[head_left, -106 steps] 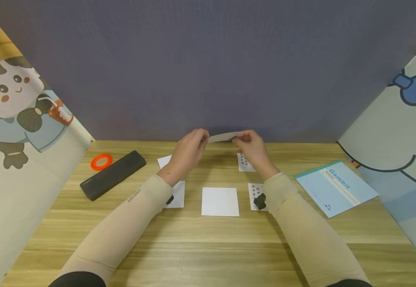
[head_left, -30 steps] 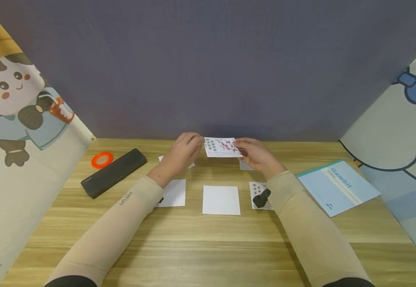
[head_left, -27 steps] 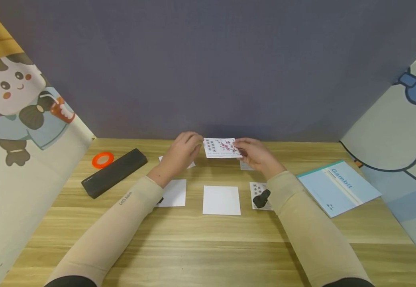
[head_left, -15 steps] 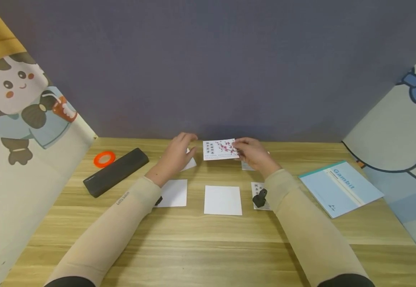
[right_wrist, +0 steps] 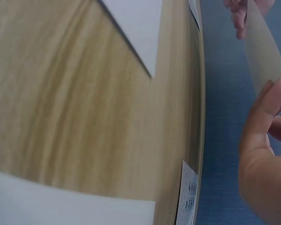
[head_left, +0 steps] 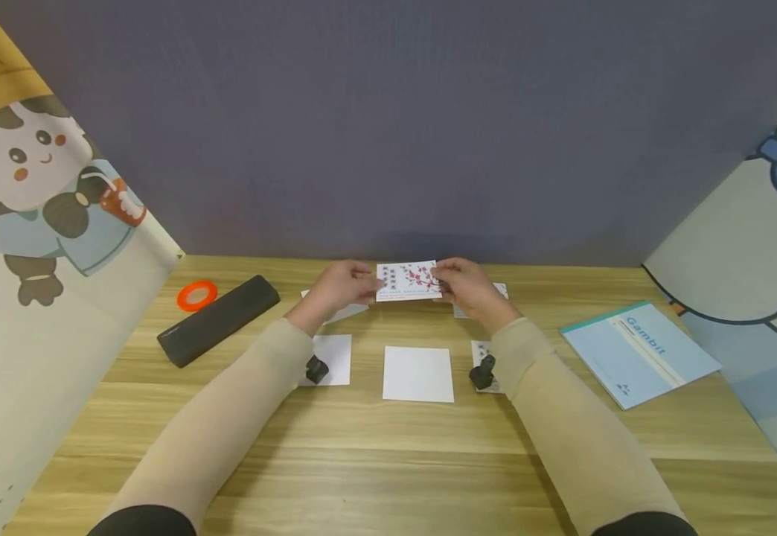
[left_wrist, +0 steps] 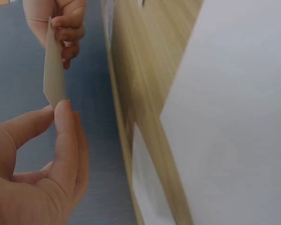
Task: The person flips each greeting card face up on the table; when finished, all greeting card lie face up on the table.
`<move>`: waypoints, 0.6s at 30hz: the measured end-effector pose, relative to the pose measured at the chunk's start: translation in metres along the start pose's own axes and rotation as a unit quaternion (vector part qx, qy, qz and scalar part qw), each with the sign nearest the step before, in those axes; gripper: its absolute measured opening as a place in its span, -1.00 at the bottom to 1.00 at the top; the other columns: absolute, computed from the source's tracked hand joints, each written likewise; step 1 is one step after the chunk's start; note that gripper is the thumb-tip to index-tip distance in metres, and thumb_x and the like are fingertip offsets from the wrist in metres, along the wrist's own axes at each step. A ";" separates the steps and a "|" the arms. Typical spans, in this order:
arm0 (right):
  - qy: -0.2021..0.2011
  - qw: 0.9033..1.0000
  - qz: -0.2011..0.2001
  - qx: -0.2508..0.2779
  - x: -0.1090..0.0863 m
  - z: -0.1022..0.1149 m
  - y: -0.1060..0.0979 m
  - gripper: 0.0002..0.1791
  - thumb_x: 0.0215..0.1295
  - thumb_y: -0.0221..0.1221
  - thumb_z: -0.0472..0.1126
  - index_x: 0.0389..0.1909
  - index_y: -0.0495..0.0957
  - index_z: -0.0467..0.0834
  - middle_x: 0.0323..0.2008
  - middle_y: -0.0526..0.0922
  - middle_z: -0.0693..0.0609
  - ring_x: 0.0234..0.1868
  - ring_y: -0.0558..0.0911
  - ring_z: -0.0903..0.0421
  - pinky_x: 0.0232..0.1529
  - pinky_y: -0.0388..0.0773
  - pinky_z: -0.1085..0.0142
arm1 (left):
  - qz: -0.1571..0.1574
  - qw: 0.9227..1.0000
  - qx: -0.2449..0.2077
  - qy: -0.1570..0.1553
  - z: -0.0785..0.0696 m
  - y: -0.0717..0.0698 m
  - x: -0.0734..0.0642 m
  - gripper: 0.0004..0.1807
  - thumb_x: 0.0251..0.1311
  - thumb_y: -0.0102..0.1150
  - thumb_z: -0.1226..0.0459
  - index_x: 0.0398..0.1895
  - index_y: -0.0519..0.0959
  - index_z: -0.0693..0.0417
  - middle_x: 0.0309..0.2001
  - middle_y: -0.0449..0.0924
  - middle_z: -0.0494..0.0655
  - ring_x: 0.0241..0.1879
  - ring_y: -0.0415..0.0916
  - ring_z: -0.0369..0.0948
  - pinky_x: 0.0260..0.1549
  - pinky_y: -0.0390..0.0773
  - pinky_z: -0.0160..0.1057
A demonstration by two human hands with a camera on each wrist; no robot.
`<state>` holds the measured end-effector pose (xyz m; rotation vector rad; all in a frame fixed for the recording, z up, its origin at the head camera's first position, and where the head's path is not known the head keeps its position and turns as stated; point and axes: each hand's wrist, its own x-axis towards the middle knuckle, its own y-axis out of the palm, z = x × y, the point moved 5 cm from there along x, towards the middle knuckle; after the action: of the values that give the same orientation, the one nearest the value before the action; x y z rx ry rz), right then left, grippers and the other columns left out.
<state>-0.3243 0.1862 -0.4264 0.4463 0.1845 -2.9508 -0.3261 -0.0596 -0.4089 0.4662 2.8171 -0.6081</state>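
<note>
A small printed card point(head_left: 407, 281) with dark characters and pink blossom is held up above the back of the table, its printed face toward the head camera. My left hand point(head_left: 340, 289) pinches its left edge. At the opposite edge, my right hand point(head_left: 470, 289) grips it between thumb and fingers. In the left wrist view, the card's pale back point(left_wrist: 55, 70) shows nearly edge-on, with my left thumb and fingertips meeting at its near corner. The right wrist view shows the same pale back point(right_wrist: 263, 51) between both hands.
On the wooden table point(head_left: 388, 461) lie a blank white card point(head_left: 418, 374), white cards point(head_left: 338, 359) at left and partly covered printed cards point(head_left: 481, 351) at right. A black case point(head_left: 219, 320) and orange tape ring point(head_left: 197, 295) lie left; a blue notebook point(head_left: 639, 353) lies right. A grey panel point(head_left: 402, 134) stands behind.
The card has tipped from nearly edge-on to face the head camera. My left hand came off its left edge half a second ago and now pinches that side again; my right hand kept hold.
</note>
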 end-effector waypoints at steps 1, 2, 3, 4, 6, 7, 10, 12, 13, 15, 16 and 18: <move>0.000 1.000 0.000 0.000 0.000 0.000 0.001 -0.47 0.70 0.05 -0.15 0.54 0.28 -0.24 -0.05 0.43 0.02 -0.25 0.43 0.18 -0.04 0.73 0.33 | 0.000 1.000 0.000 -0.005 0.000 0.001 0.001 -0.33 0.43 0.38 0.18 0.48 0.42 0.27 0.26 0.67 0.20 0.02 0.78 -0.04 0.07 0.79 -0.17; 0.000 1.000 0.000 -0.001 0.000 0.001 0.001 -0.48 0.70 0.05 -0.15 0.53 0.28 -0.25 -0.05 0.43 0.02 -0.25 0.43 0.18 -0.05 0.73 0.33 | -0.001 1.000 0.005 -0.009 0.000 0.001 0.002 -0.35 0.43 0.38 0.18 0.47 0.44 0.27 0.25 0.68 0.19 0.02 0.78 -0.06 0.08 0.79 -0.18; -0.001 1.000 -0.001 -0.002 0.000 0.001 0.002 -0.48 0.70 0.04 -0.15 0.53 0.28 -0.26 -0.04 0.43 0.02 -0.24 0.43 0.17 -0.05 0.73 0.33 | -0.002 1.000 0.010 -0.012 0.000 0.002 0.004 -0.37 0.43 0.38 0.19 0.45 0.46 0.26 0.24 0.69 0.19 0.01 0.78 -0.07 0.09 0.79 -0.17; -0.003 1.000 -0.001 -0.005 0.000 0.001 0.003 -0.48 0.70 0.04 -0.16 0.52 0.28 -0.27 -0.03 0.43 0.01 -0.24 0.44 0.17 -0.05 0.73 0.33 | -0.002 1.000 0.013 -0.014 0.000 0.002 0.005 -0.40 0.43 0.38 0.20 0.44 0.48 0.27 0.23 0.69 0.19 0.01 0.78 -0.07 0.10 0.79 -0.16; -0.005 1.000 -0.004 -0.016 0.000 0.002 0.003 -0.48 0.70 0.04 -0.15 0.52 0.28 -0.27 -0.02 0.43 0.00 -0.22 0.45 0.14 -0.03 0.74 0.29 | -0.003 1.000 0.022 -0.016 -0.001 0.003 0.007 -0.43 0.43 0.38 0.22 0.41 0.51 0.26 0.20 0.71 0.19 -0.05 0.78 -0.10 0.11 0.78 -0.13; -0.006 1.000 -0.006 -0.023 0.000 0.002 0.003 -0.47 0.70 0.05 -0.14 0.53 0.28 -0.27 -0.01 0.44 -0.01 -0.21 0.46 0.13 -0.01 0.74 0.28 | -0.003 1.000 0.024 -0.017 -0.001 0.004 0.009 -0.44 0.42 0.38 0.23 0.40 0.51 0.27 0.20 0.71 0.19 -0.08 0.78 -0.11 0.12 0.78 -0.11; -0.007 0.999 -0.013 -0.047 0.001 0.002 0.004 -0.44 0.69 0.06 -0.13 0.56 0.28 -0.26 0.08 0.48 -0.08 -0.16 0.48 0.09 0.03 0.76 0.23 | -0.003 0.999 0.027 -0.019 0.000 0.006 0.013 -0.44 0.42 0.38 0.26 0.40 0.51 0.29 0.18 0.70 0.22 -0.19 0.76 -0.18 0.10 0.79 -0.10; -0.006 0.998 -0.016 -0.066 0.002 0.001 0.004 -0.41 0.68 0.08 -0.13 0.58 0.27 -0.25 0.20 0.53 -0.15 -0.12 0.52 0.09 0.04 0.79 0.23 | -0.001 0.999 0.029 -0.021 0.001 0.007 0.015 -0.44 0.42 0.37 0.27 0.40 0.51 0.32 0.18 0.69 0.25 -0.24 0.75 -0.21 0.08 0.80 -0.11; -0.006 0.997 -0.017 -0.078 0.002 0.001 0.005 -0.39 0.67 0.10 -0.14 0.60 0.26 -0.26 0.26 0.54 -0.18 -0.10 0.55 0.09 0.03 0.80 0.24 | -0.001 0.999 0.030 -0.021 0.002 0.008 0.017 -0.45 0.42 0.37 0.28 0.39 0.51 0.33 0.17 0.68 0.26 -0.26 0.74 -0.22 0.07 0.80 -0.12; -0.004 0.995 -0.019 -0.102 0.002 0.001 0.006 -0.37 0.65 0.13 -0.16 0.61 0.25 -0.26 0.33 0.54 -0.23 -0.11 0.59 0.10 0.01 0.81 0.24 | -0.002 0.999 0.041 -0.021 0.003 0.009 0.019 -0.47 0.42 0.36 0.29 0.36 0.52 0.34 0.16 0.68 0.26 -0.27 0.73 -0.23 0.03 0.81 -0.16; -0.003 0.993 -0.021 -0.117 0.002 0.001 0.007 -0.36 0.64 0.14 -0.16 0.61 0.25 -0.26 0.33 0.56 -0.24 -0.14 0.62 0.11 -0.01 0.82 0.24 | -0.002 0.999 0.045 -0.022 0.004 0.010 0.021 -0.48 0.41 0.36 0.29 0.35 0.53 0.34 0.15 0.69 0.25 -0.28 0.73 -0.23 0.00 0.81 -0.18; -0.002 0.989 -0.026 -0.142 0.003 0.000 0.008 -0.35 0.62 0.17 -0.18 0.61 0.25 -0.26 0.30 0.57 -0.28 -0.25 0.63 0.13 -0.05 0.83 0.22 | -0.004 0.998 0.057 -0.023 0.005 0.012 0.023 -0.51 0.40 0.38 0.29 0.31 0.55 0.34 0.13 0.70 0.24 -0.28 0.73 -0.23 -0.06 0.81 -0.24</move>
<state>-0.3259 0.1782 -0.4278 0.4001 0.6155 -2.9093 -0.3428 -0.0451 -0.4237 0.4544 2.7523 -0.7745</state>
